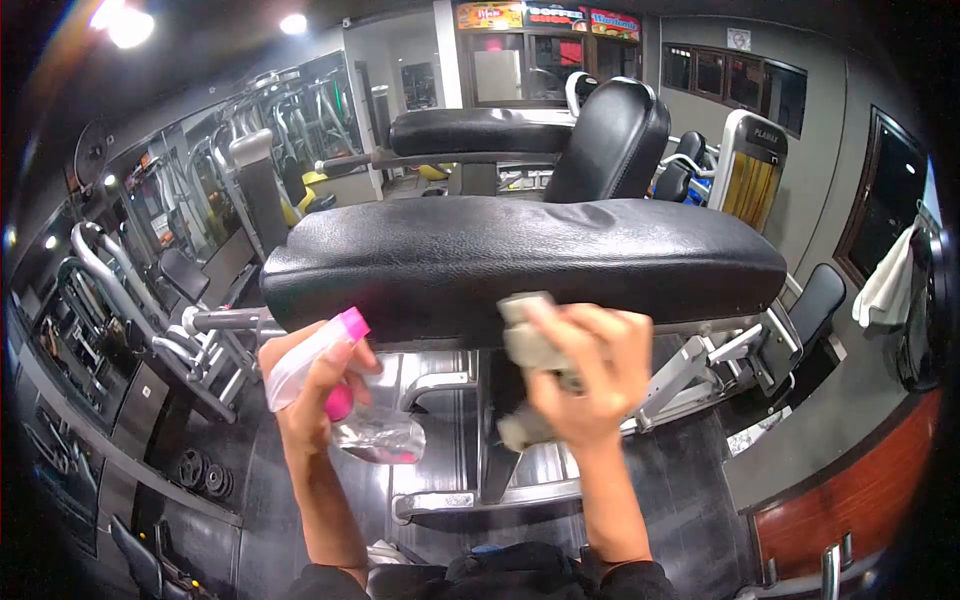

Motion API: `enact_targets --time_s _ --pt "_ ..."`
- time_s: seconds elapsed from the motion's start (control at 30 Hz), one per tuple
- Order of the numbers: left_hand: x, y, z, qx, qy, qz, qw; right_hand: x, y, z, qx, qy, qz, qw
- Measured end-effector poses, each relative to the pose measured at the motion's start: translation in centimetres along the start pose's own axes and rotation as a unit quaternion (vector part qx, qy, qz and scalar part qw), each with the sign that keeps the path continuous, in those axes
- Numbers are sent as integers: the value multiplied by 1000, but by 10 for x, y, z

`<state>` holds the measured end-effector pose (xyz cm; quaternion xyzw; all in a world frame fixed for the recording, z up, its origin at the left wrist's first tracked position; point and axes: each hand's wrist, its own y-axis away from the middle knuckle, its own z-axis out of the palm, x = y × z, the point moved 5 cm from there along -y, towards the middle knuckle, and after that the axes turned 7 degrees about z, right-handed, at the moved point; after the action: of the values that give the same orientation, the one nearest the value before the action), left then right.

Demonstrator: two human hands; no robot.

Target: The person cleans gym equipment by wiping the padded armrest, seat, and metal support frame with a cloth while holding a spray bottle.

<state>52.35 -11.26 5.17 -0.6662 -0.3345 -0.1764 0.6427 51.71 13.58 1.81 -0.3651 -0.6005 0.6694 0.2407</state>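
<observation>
A clear spray bottle with a pink and white spray head is gripped in my left hand, fingers wrapped round its neck. The nozzle points up toward the near edge of a black padded bench cushion. My right hand clutches a crumpled greyish cloth, part of which hangs below the fingers. This hand is slightly blurred, and the top of the cloth overlaps the cushion's lower front side. The cushion's black cover is shiny, with a dent toward its right end.
Behind the cushion stand a black backrest and another long pad. A weight machine is at the back right. White towel hangs on the right wall. Weight plates lie at lower left. Metal frame legs stand below the cushion.
</observation>
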Motion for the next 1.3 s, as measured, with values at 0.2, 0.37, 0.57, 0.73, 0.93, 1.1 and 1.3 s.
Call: enact_targets --time_s 0.2,0.37,0.57,0.73,0.93,1.1,1.3 --pt "3 19 -29 26 -2 -2 1000 -3 -5 0 63 -6 88 994" --pt "2 25 -34 27 -28 2 999 -62 -2 48 -35 -78 -20 996" --pt "-2 30 -45 28 4 16 999 -30 -4 19 -50 -17 -29 998" --pt "-4 37 -58 50 8 -2 999 -33 -12 16 10 -1 -2 1000" --pt "-14 33 -54 39 -10 20 999 -97 -24 68 -56 -62 -105 991" --pt "-12 32 -57 48 2 33 998 -88 -27 57 -132 -42 -116 984" --pt "-13 45 -79 77 -10 31 996 -81 -37 55 -71 -44 -88 993"
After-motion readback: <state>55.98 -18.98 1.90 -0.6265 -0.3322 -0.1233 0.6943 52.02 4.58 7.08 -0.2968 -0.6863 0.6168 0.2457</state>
